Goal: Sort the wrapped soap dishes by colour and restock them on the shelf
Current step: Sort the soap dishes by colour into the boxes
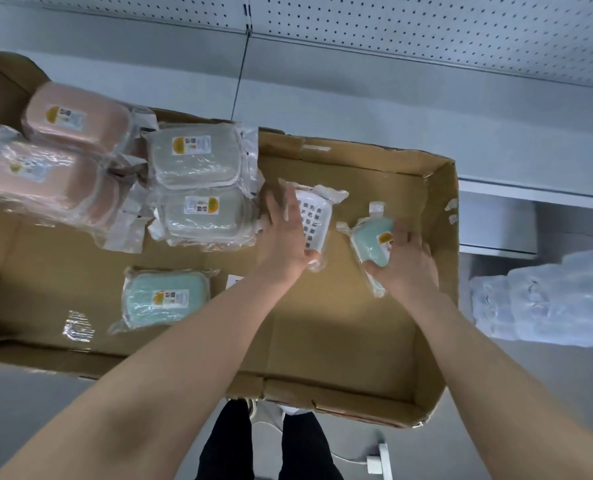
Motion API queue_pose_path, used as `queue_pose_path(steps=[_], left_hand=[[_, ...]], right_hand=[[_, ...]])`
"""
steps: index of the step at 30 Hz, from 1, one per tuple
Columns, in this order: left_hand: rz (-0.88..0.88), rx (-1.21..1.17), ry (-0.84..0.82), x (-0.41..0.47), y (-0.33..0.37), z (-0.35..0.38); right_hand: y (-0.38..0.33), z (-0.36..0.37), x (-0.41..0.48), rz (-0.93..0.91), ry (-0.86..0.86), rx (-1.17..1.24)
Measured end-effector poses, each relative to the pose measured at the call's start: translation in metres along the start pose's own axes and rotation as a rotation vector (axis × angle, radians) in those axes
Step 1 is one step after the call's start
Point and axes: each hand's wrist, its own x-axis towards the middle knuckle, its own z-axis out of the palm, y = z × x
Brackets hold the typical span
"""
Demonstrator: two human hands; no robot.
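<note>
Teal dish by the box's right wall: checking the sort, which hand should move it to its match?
The right hand: its fingers grip the teal dish; the left hand touches the white dish.

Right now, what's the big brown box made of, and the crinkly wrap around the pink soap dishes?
The box looks like cardboard: matte brown, with creased, folded flaps. The wrap looks like thin clear plastic film: shiny, wrinkled, see-through. The pink soap dishes inside seem smooth plastic, probably.
</note>
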Motion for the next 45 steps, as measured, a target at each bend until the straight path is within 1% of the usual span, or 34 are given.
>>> queue_pose_path(steps=[4,7,8,9,11,12,14,16,17,19,20,21,22,24,27,30,32,34,37,41,45], left_hand=[[0.316,0.235,0.239,-0.022,0.005,-0.002],[0.526,0.251,0.374,-0.042,-0.002,0.000],[0.590,0.277,0.374,-0.050,-0.007,0.004],[0.645,0.309,0.339,-0.060,-0.013,0.008],[0.722,0.337,0.209,-0.082,-0.024,0.017],[0.742,0.314,0.158,-0.091,-0.029,0.021],[0.721,0.217,0.171,-0.100,-0.034,0.025],[0.568,0.221,0.169,-0.097,-0.032,0.026],[0.474,0.267,0.120,-0.092,-0.031,0.028],[0.328,0.339,-0.041,-0.081,-0.027,0.030],[0.280,0.347,-0.104,-0.076,-0.025,0.032],[0.257,0.333,-0.122,-0.073,-0.022,0.033],[0.248,0.309,-0.115,-0.072,-0.020,0.034],[0.257,0.275,-0.047,-0.075,-0.019,0.028],[0.327,0.251,0.138,-0.088,-0.029,0.001],[0.368,0.213,0.325,-0.096,-0.053,-0.042],[0.358,0.227,0.380,-0.092,-0.079,-0.074],[0.321,0.278,0.367,-0.082,-0.107,-0.103],[0.297,0.309,0.289,-0.059,-0.134,-0.126],[0.322,0.315,0.229,-0.037,-0.149,-0.122],[0.332,0.342,0.235,-0.037,-0.152,-0.118]], right_hand=[[0.008,-0.003,-0.007,0.000,0.066,0.022],[0.012,-0.005,-0.011,-0.024,0.092,0.018],[0.013,-0.005,-0.012,-0.031,0.096,0.019],[0.014,-0.005,-0.013,-0.038,0.095,0.019],[0.016,-0.003,-0.015,-0.063,0.079,0.006],[0.016,-0.001,-0.016,-0.082,0.069,-0.009],[0.016,0.003,-0.017,-0.121,0.060,-0.041],[0.015,0.005,-0.017,-0.148,0.064,-0.063],[0.015,0.006,-0.016,-0.159,0.063,-0.075],[0.015,0.008,-0.015,-0.178,0.066,-0.108],[0.015,0.008,-0.015,-0.184,0.065,-0.121],[0.014,0.009,-0.016,-0.187,0.059,-0.127],[0.014,0.009,-0.016,-0.187,0.052,-0.128],[0.012,0.009,-0.018,-0.184,0.050,-0.126],[0.006,0.004,-0.023,-0.176,0.046,-0.121],[-0.010,-0.001,-0.031,-0.175,0.042,-0.093],[-0.026,-0.004,-0.038,-0.181,0.052,-0.067],[-0.045,-0.005,-0.044,-0.199,0.055,-0.035],[-0.075,-0.003,-0.054,-0.230,0.051,-0.009],[-0.109,0.012,-0.069,-0.225,0.011,-0.007],[-0.128,0.032,-0.080,-0.179,-0.021,-0.021]])
